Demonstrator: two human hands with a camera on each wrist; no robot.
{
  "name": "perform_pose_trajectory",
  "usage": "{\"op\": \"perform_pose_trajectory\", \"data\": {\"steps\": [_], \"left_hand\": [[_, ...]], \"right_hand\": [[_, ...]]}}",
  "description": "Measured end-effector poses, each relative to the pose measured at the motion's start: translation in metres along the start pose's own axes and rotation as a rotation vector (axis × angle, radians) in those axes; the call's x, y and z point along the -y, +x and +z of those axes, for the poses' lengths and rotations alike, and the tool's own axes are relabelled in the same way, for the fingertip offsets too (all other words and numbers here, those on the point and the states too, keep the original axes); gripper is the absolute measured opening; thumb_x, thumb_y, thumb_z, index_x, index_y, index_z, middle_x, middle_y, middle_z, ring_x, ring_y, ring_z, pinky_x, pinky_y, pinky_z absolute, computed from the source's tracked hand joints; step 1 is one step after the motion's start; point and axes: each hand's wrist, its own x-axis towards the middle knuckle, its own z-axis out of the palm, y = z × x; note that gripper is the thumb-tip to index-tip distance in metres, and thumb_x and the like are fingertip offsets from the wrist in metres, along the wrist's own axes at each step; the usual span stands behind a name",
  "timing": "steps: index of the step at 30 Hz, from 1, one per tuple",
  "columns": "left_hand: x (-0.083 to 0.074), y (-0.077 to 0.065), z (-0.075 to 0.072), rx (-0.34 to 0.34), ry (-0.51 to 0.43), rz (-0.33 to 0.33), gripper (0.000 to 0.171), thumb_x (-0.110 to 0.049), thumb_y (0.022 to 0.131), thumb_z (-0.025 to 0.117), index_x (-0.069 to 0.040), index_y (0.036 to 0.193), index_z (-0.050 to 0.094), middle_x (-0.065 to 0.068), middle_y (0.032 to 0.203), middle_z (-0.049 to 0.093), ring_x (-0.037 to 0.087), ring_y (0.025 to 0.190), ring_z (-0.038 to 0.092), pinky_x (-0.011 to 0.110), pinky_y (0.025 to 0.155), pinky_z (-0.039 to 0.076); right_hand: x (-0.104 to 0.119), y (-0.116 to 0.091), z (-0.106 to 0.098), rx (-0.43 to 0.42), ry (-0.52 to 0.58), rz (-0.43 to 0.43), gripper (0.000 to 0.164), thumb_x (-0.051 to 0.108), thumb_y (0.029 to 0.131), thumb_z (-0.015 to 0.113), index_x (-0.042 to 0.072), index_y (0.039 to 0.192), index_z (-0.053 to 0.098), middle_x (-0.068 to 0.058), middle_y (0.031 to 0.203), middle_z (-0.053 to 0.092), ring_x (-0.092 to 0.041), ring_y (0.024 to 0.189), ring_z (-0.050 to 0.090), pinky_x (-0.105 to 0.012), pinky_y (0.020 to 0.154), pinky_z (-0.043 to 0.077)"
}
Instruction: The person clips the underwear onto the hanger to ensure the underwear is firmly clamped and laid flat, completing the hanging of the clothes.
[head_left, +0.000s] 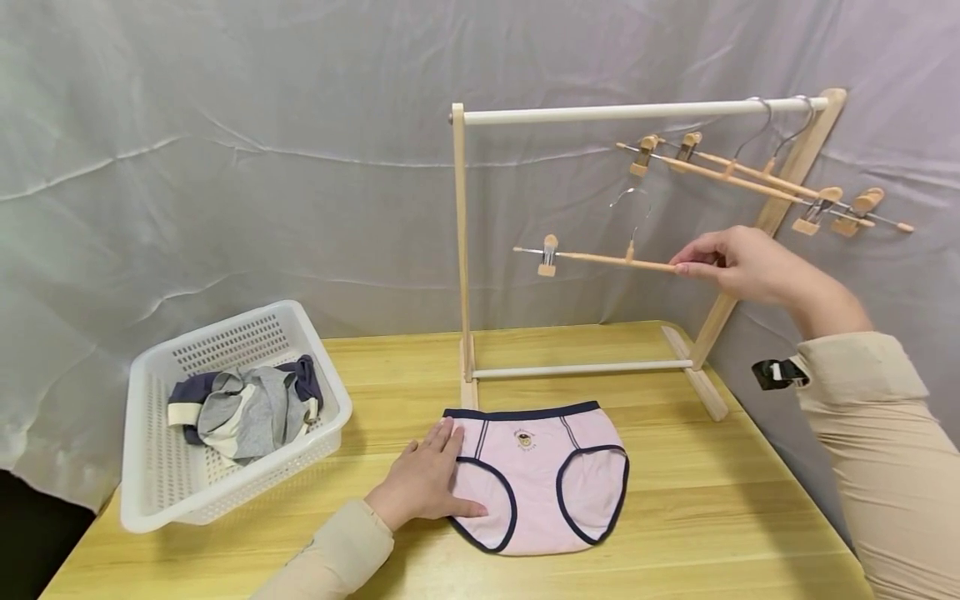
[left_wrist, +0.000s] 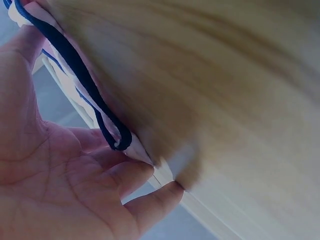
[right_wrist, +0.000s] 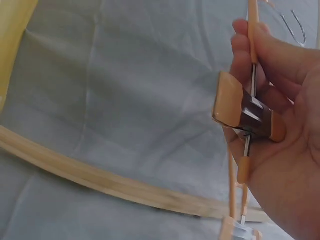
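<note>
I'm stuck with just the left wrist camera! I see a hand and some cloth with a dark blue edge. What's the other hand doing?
Observer: The right hand is pinching a clip hanger by its wooden bar.

Operator: Cool! Are there more like that?

Observer: Yes, two more hangers hang from the white rail, near its right end.

Operator: And what's way over on the left?

Observer: A white basket with crumpled gray and dark blue clothes in it.
</note>
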Motion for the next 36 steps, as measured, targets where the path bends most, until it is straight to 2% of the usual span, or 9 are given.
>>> {"op": "perform_pose_trajectory", "data": {"steps": [5, 10, 16, 21, 25, 31, 36], "left_hand": [[0.001, 0.000, 0.000, 0.003, -0.002, -0.001, 0.126, -0.074, 0.077, 0.084, 0.001, 0.165, 0.035, 0.024, 0.175, 0.028, 0.040, 0.164, 0.029, 0.065, 0.126, 0.035], [0.000, 0.000, -0.001, 0.007, 0.005, -0.007, 0.126, -0.074, 0.076, 0.085, 0.001, 0.165, 0.035, 0.024, 0.175, 0.028, 0.040, 0.164, 0.029, 0.065, 0.125, 0.035], [-0.002, 0.000, -0.005, 0.013, 0.013, -0.012, 0.127, -0.074, 0.077, 0.084, 0.001, 0.165, 0.035, 0.024, 0.175, 0.027, 0.039, 0.164, 0.028, 0.065, 0.126, 0.034], [-0.003, 0.001, -0.005, 0.017, 0.012, -0.015, 0.127, -0.074, 0.077, 0.084, 0.001, 0.165, 0.035, 0.024, 0.175, 0.027, 0.039, 0.164, 0.028, 0.065, 0.126, 0.034], [-0.001, 0.002, -0.004, 0.015, 0.012, -0.013, 0.127, -0.075, 0.077, 0.084, 0.001, 0.166, 0.034, 0.023, 0.175, 0.027, 0.039, 0.164, 0.028, 0.065, 0.126, 0.034], [0.000, 0.002, -0.001, 0.019, 0.013, -0.017, 0.127, -0.076, 0.076, 0.084, 0.000, 0.166, 0.034, 0.023, 0.175, 0.027, 0.039, 0.164, 0.028, 0.064, 0.127, 0.034], [0.000, 0.002, 0.000, 0.016, 0.018, -0.017, 0.127, -0.076, 0.076, 0.083, 0.000, 0.166, 0.034, 0.023, 0.176, 0.027, 0.039, 0.164, 0.028, 0.064, 0.127, 0.034]], "right_hand": [[-0.003, 0.001, 0.013, 0.106, 0.088, 0.011, 0.016, 0.017, 0.106, 0.069, 0.010, 0.114, 0.081, 0.004, 0.074, 0.063, -0.008, 0.056, 0.041, -0.026, 0.055, 0.037], [-0.003, 0.003, 0.028, 0.193, 0.187, 0.006, 0.017, 0.017, 0.107, 0.068, 0.007, 0.116, 0.079, 0.001, 0.077, 0.064, -0.007, 0.053, 0.042, -0.025, 0.052, 0.040], [-0.001, 0.009, 0.051, 0.254, 0.218, -0.048, 0.018, 0.018, 0.106, 0.069, 0.008, 0.116, 0.080, 0.000, 0.088, 0.071, -0.007, 0.058, 0.043, -0.026, 0.057, 0.042], [0.002, 0.015, 0.074, 0.336, 0.281, -0.031, 0.022, 0.021, 0.108, 0.067, 0.007, 0.119, 0.079, -0.003, 0.094, 0.074, -0.009, 0.053, 0.046, -0.028, 0.054, 0.047], [0.004, 0.022, 0.094, 0.378, 0.282, -0.025, 0.022, 0.021, 0.108, 0.067, 0.007, 0.120, 0.079, -0.004, 0.094, 0.074, -0.011, 0.052, 0.049, -0.030, 0.053, 0.051], [0.008, 0.031, 0.125, 0.439, 0.316, -0.022, 0.019, 0.019, 0.107, 0.068, 0.005, 0.114, 0.079, -0.001, 0.084, 0.065, -0.011, 0.057, 0.049, -0.027, 0.051, 0.047], [0.009, 0.036, 0.149, 0.478, 0.358, -0.013, 0.018, 0.021, 0.105, 0.071, 0.007, 0.109, 0.080, -0.007, 0.086, 0.067, -0.009, 0.055, 0.045, -0.025, 0.049, 0.042]]}}
